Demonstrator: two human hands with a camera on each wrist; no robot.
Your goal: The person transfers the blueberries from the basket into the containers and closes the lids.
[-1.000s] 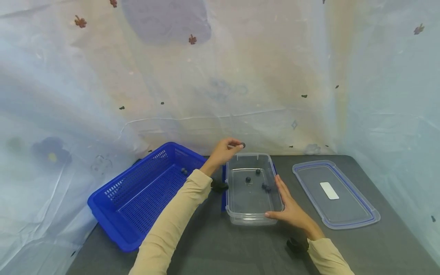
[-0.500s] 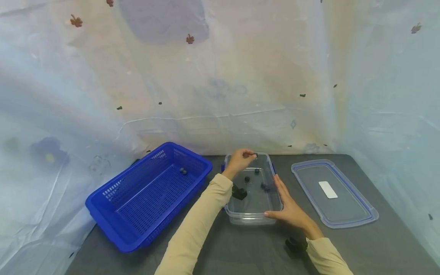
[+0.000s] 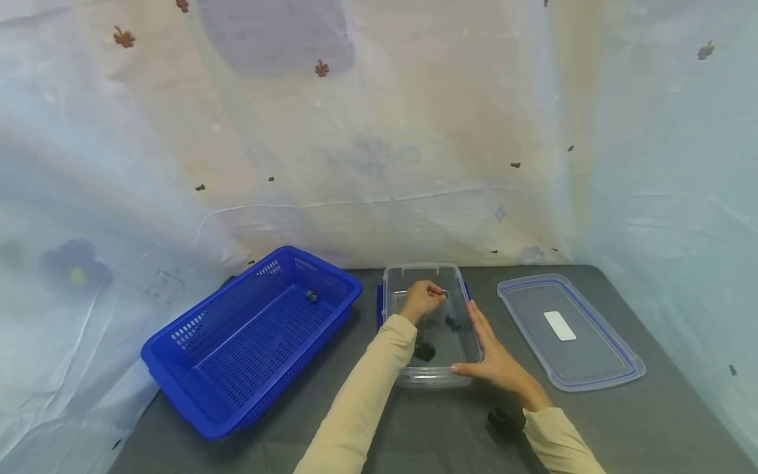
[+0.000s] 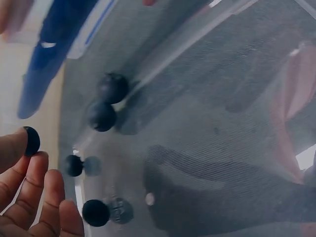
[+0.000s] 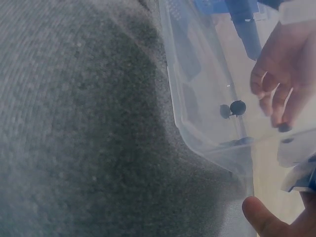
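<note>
No legible text, brand, number or sign appears in any view. The white label [image 3: 559, 325] on the clear container lid [image 3: 616, 372] is blank at this resolution.

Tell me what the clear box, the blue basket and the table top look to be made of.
Clear box: likely transparent glossy plastic; the table shows through its walls, with highlights along the rim. Blue basket: seemingly moulded plastic, slightly shiny, its walls and floor pierced by slots. Table top: dark grey and matt, with a fine woven-looking grain in the right wrist view, perhaps a fabric or textured mat.
</note>
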